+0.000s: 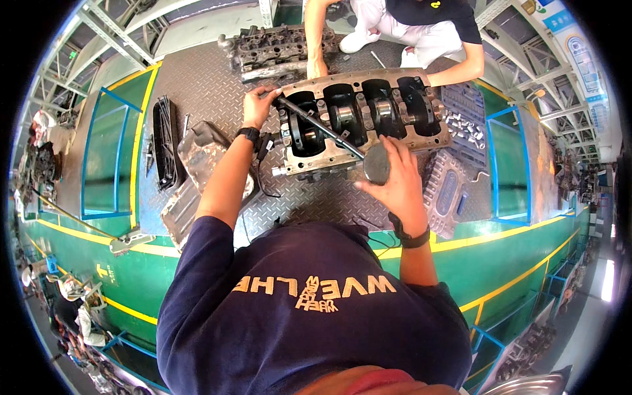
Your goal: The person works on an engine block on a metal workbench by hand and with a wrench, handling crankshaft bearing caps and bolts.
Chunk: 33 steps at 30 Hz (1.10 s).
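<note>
Overhead, label by label, largest first:

Platform [197, 79]: steel tread-plate, green-edged, carrying all the parts.

Block [359, 118]: engine block lying open side up at centre, crankshaft journals showing in its bays.

Head [276, 46]: second casting beyond the block, well apart from both hands.

Pan [197, 164]: dented sheet-metal pan left of the block, beside the forearm.

Socket tray [461, 112]: open tool case right of the block, sockets in rows.

Bar [316, 122]: long dark tool lying diagonally across the block's left bay.

Left hand [255, 105]: curled closed on the bar's upper end at the block's corner.

Right hand [394, 178]: fingers wrapped on a round grey piston [376, 164], held at the block's near edge, touching it or just above.

Co-worker: a second person's hand [318, 68] rests on the block's far rim.

Doing it well, by judgement: steady the bar with the left hand, keep the piston square to its bore, ease it without forcing.

Hard to make out: the bar's lower tip, what sits beneath the piston, and the bore itself.
</note>
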Tool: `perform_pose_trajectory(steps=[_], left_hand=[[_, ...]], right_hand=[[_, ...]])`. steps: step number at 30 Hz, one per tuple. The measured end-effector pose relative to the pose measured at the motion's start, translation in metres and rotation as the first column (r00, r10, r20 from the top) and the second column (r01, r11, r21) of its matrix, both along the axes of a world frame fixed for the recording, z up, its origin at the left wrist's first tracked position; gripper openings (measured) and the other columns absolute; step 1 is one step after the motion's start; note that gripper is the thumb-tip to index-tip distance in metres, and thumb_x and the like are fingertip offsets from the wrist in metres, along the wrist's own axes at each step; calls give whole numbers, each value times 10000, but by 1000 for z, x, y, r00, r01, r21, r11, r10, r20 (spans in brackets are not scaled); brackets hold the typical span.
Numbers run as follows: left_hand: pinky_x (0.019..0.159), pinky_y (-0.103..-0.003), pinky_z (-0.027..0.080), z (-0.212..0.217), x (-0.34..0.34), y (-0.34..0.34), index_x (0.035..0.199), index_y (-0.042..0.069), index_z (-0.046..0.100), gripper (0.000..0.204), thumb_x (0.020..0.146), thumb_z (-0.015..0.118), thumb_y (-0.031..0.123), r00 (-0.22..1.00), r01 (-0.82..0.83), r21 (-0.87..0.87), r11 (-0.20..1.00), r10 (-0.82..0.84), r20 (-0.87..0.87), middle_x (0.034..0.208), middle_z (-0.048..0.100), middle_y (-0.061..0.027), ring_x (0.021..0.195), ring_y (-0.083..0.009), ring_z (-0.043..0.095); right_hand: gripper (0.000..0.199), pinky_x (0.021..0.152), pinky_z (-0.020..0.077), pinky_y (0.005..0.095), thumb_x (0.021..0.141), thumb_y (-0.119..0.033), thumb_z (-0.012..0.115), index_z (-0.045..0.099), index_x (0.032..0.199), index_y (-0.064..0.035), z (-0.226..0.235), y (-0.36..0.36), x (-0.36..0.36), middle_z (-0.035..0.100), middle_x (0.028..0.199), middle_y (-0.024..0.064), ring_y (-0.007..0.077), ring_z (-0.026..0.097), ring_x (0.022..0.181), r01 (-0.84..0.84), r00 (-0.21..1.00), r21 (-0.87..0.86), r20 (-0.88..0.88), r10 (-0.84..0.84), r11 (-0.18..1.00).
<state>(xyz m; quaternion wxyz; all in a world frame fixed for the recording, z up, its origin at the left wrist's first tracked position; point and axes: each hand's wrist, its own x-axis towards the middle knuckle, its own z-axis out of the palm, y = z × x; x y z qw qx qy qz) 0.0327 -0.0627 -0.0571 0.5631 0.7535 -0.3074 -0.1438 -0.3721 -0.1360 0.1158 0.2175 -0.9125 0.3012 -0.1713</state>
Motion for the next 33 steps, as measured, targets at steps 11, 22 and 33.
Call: perform_pose_trajectory(steps=[11,22,33], left_hand=[[801,-343,558,-1,-10,-5,996,19,808,323,844,845,302,977,-207,21,978,206,49,922,791,-149,850,-228,757],[775,-410,570,6,-35,-19,970,41,804,372,833,827,387,906,-414,90,906,400,139,874,760,-204,818,-359,749],[844,-335,574,-15,14,-1,1128,-6,782,338,902,819,243,984,73,-43,996,-65,169,1220,737,-171,1014,-219,720]], right_hand=[[874,1047,485,500,612,-161,877,558,1425,-122,-1,-23,6,555,1383,150,414,526,1241,-46,998,-125,36,51,991],[926,1093,436,490,601,-124,857,522,1465,-130,-7,-23,10,558,1413,154,399,505,1274,64,993,-84,103,-55,994],[887,1085,441,492,603,-152,852,558,1440,-147,-11,-10,10,564,1399,137,404,517,1235,54,991,-91,123,-43,994]])
